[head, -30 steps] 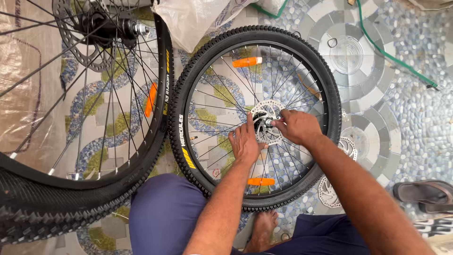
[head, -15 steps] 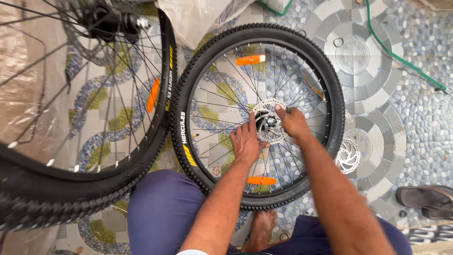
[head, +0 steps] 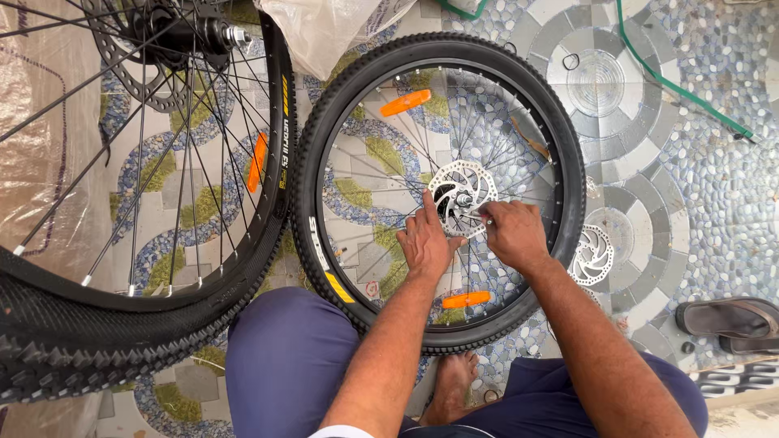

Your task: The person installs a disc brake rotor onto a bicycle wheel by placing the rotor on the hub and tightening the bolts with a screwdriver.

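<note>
Floor [head: 698,162] is patterned pebble mosaic w/ round tile bits, green hose [head: 673,81] across it. 2 wheels: big one [head: 146,203] at left, flat wheel [head: 438,186] in the middle. 2 rotors: one on the hub [head: 458,191], spare rotor [head: 592,255] on the floor just beside the tyre. 1 plastic bag [head: 324,28] up top, contents can't tell. 1 sandal [head: 726,320]. Left hand [head: 423,243] spread on the spokes, right hand [head: 513,234] pinched on a small tool at the hub.

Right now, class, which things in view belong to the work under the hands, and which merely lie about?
In hand: bicycle wheel, brake disc, left hand, right hand.
Lying about: second wheel, loose disc, green hose, sandal, plastic bag.
</note>
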